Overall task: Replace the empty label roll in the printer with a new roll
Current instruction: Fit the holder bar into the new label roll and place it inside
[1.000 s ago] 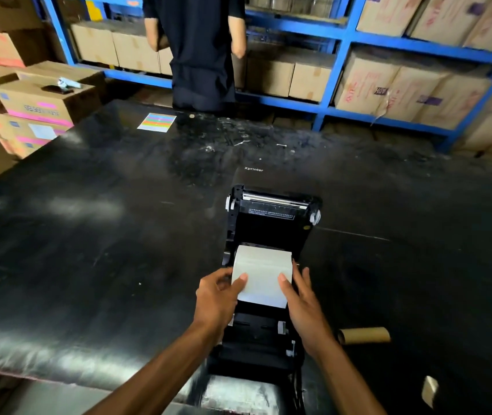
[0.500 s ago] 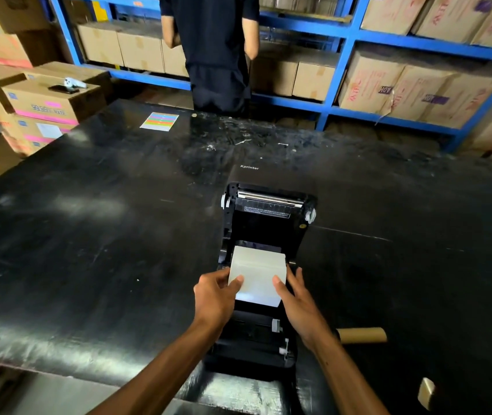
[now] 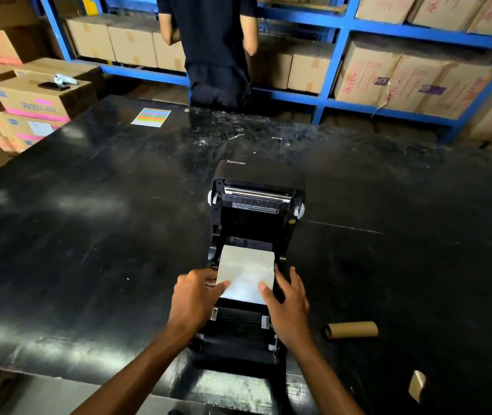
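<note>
Label printer (image 3: 256, 235), lid raised, on black bench (image 3: 89, 235). Contents: new label roll (image 3: 246, 272) seated in its bay, white web drawn toward the front. Left hand (image 3: 195, 298) and right hand (image 3: 288, 301) each pinch 1 web edge. Advice: pull evenly, square between the guides. Empty cardboard core (image 3: 352, 330) lies right of the printer.

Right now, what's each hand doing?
Left hand: fingers pinching the left edge of the white label sheet over the open printer.
Right hand: thumb pressing on the sheet's right edge, fingers spread alongside.
</note>
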Available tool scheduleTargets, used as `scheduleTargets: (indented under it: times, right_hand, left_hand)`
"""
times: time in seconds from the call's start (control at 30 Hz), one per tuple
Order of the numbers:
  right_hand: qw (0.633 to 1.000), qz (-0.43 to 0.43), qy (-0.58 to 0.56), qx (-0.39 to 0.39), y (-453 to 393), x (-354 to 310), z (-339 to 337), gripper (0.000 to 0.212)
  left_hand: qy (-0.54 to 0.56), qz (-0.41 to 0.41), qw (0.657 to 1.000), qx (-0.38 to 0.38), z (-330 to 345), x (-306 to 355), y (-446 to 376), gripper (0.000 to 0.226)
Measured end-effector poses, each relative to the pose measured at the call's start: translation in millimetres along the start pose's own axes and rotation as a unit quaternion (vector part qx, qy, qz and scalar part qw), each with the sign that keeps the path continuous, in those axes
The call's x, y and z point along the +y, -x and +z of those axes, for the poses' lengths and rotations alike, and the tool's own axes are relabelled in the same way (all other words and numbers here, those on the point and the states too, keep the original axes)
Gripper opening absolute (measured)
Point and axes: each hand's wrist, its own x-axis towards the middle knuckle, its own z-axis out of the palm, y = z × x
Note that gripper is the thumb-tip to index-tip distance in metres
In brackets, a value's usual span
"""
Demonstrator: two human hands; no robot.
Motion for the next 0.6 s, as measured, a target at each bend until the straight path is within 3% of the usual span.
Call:
scheduleTargets:
  times: [0.07,0.17,0.33,0.6]
  right_hand:
    - [0.999,0.001,-0.002,0.043,2.9,2.3,3.7,0.046]
    - [0.995,0.015,-0.028,0.093,9.5,9.4,6.9,0.013]
    - [0.992,0.033,-0.047,0.108,18.5,17.1,4.6,0.023]
    - [0.995,0.024,-0.044,0.089,17.7,14.9,3.2,0.018]
  left_hand:
    - [-0.01,-0.005,1.0,0.0,-1.0,-0.3,-0.1,0.016]
    - [-0.015,-0.008,1.0,0.003,-1.0,-1.2,0.2,0.018]
    - [-0.014,-0.005,1.0,0.002,0.4,-4.2,1.6,0.019]
    - [-0.007,-0.002,1.0,-0.012,1.1,-8.5,5.4,0.016]
